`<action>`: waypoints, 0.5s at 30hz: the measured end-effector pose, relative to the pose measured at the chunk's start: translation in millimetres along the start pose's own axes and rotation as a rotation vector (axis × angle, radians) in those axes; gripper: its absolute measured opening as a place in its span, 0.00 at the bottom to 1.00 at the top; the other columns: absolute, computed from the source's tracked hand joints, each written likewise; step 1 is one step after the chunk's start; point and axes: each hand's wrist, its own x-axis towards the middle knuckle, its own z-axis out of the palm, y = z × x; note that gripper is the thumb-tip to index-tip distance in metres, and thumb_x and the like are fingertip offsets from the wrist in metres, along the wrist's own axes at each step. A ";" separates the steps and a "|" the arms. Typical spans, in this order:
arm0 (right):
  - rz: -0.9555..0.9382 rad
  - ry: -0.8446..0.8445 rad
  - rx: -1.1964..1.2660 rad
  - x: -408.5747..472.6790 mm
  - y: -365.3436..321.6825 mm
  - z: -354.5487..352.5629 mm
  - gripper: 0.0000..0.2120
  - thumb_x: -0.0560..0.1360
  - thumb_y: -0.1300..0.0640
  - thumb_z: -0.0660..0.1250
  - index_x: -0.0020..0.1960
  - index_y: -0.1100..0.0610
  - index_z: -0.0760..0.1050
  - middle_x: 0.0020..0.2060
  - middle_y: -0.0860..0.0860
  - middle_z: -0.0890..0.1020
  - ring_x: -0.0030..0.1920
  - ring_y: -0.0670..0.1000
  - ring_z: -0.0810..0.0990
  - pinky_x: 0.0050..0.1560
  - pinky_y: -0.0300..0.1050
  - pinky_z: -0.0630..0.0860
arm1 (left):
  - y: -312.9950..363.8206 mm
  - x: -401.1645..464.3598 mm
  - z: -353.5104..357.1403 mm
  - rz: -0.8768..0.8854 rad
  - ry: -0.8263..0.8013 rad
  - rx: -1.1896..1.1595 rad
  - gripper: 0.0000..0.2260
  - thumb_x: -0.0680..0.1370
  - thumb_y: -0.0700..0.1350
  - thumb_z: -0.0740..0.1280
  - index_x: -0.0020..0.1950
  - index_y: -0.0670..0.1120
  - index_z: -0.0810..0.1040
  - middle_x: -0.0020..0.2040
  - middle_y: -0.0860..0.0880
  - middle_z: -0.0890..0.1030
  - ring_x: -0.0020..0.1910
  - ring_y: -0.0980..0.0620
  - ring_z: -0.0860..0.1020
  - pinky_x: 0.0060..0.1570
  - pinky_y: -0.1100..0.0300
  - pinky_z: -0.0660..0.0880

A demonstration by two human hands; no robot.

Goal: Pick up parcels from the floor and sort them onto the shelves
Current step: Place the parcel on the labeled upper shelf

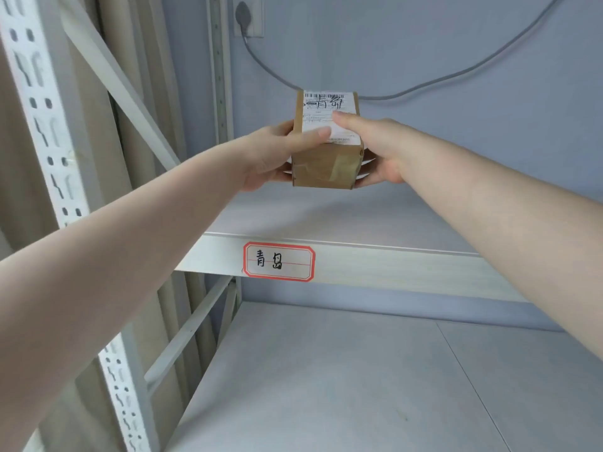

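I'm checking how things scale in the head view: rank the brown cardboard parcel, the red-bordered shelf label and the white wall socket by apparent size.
1. Brown cardboard parcel
2. Red-bordered shelf label
3. White wall socket, partly cut off by the frame's top edge and farthest away, so its rank is unsure.

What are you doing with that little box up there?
A person is holding a small cardboard box with both hands, the left hand on one side and the right hand on the other. The box is over the upper shelf, which has a red-edged label on its front. The shelf below has nothing on it.
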 end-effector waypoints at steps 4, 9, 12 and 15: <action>0.004 -0.030 0.020 11.6 4.5 -4.5 0.24 0.72 0.34 0.65 0.55 0.53 0.79 0.50 0.55 0.84 0.47 0.57 0.84 0.43 0.55 0.83 | -6.4 11.8 -1.1 0.044 0.001 0.084 0.27 0.73 0.46 0.75 0.71 0.50 0.73 0.63 0.52 0.82 0.60 0.54 0.81 0.60 0.58 0.77; -0.053 -0.187 0.021 19.3 17.1 -10.9 0.29 0.68 0.30 0.64 0.56 0.51 0.80 0.55 0.53 0.82 0.56 0.55 0.82 0.51 0.54 0.82 | -12.4 20.3 -9.0 0.036 0.133 0.067 0.24 0.71 0.50 0.76 0.65 0.46 0.79 0.57 0.50 0.85 0.57 0.52 0.83 0.56 0.57 0.79; -0.119 -0.210 -0.054 25.3 24.4 -16.3 0.26 0.71 0.39 0.70 0.60 0.56 0.78 0.56 0.52 0.83 0.59 0.53 0.81 0.55 0.52 0.81 | -11.4 25.0 -13.4 0.022 0.136 0.054 0.25 0.70 0.54 0.76 0.64 0.45 0.79 0.56 0.50 0.85 0.55 0.53 0.83 0.58 0.56 0.79; -0.134 -0.147 -0.131 34.4 29.0 -19.0 0.30 0.67 0.41 0.74 0.63 0.57 0.77 0.59 0.52 0.81 0.61 0.54 0.79 0.52 0.49 0.81 | -9.2 29.2 -16.8 0.013 0.112 0.078 0.29 0.65 0.57 0.77 0.62 0.44 0.79 0.57 0.48 0.84 0.56 0.51 0.83 0.58 0.55 0.79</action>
